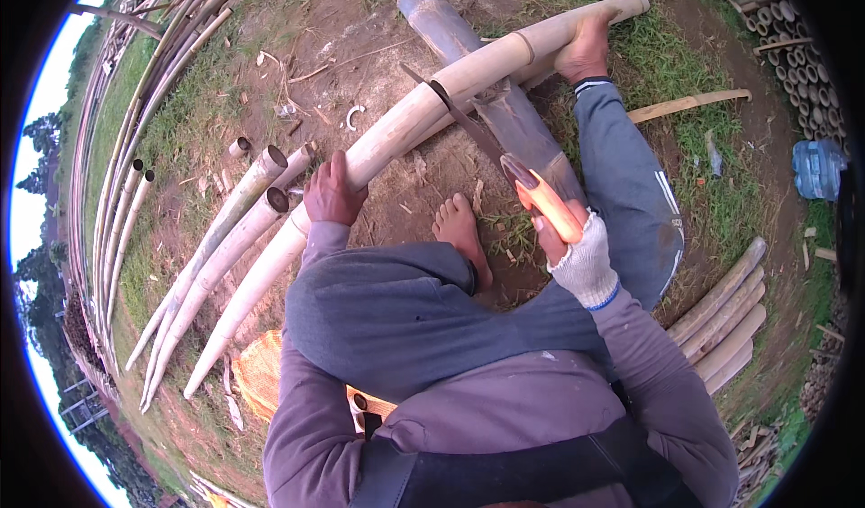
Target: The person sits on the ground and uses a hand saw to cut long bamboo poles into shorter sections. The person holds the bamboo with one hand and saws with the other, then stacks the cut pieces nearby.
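Observation:
A long pale bamboo pole (405, 121) slants from lower left to upper right, resting across a thicker grey bamboo log (523, 121). My bare left hand (334, 191) is closed round the pole, left of the log. In a white knit glove, my right hand (577, 249) grips a handsaw (545, 204) by its orange handle. The saw's dark blade crosses the pole between my left hand and the log, at a dark cut line; how deep it sits I cannot tell. My bare right foot (590, 49) presses against the pole near its far end.
Several cut bamboo poles (216, 233) lie at the left, beside an orange mesh sack (259, 373). Split-looking bamboo lengths (725, 319) are stacked at the right. A blue water jug (818, 169) and piled bamboo ends (797, 71) stand farther right. My left foot (461, 238) rests on the dirt.

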Tool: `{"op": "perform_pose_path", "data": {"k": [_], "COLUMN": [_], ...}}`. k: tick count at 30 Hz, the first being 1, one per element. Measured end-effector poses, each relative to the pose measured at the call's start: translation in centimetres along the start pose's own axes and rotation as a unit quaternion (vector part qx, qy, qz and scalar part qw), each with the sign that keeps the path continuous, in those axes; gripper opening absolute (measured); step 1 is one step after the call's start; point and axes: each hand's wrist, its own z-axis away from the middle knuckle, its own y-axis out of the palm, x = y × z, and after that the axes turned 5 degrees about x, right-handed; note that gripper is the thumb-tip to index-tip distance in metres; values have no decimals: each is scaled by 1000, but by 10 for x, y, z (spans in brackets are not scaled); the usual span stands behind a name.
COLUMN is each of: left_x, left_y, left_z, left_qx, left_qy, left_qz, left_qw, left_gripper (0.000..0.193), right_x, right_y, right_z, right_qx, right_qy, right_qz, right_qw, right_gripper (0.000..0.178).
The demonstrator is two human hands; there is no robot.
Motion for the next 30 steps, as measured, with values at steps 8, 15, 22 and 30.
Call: {"op": "perform_pose_path", "data": {"k": [8,15,22,30], "left_x": [0,1,-3,-3], "left_y": [-3,3,-1,3], "left_z": [-11,-7,-15,-15], "left_qx": [3,2,5,4], "left_qy": [-20,-10,-10,-3], "left_qz": [18,9,7,10], "left_qw": [1000,1000,1000,1000], "left_gripper": [77,73,76,78], "right_x": [-21,-6,-17,-28], "right_y": [52,14,60,54], "right_z": [-77,3,-80,-33], "right_qx": [-24,-32,-39,-48], "right_qy": [113,68,132,137], "right_qz": [-47,-12,-82,-26], "right_qw": [992,997,987,989], "right_gripper": [34,23,39,34]}}
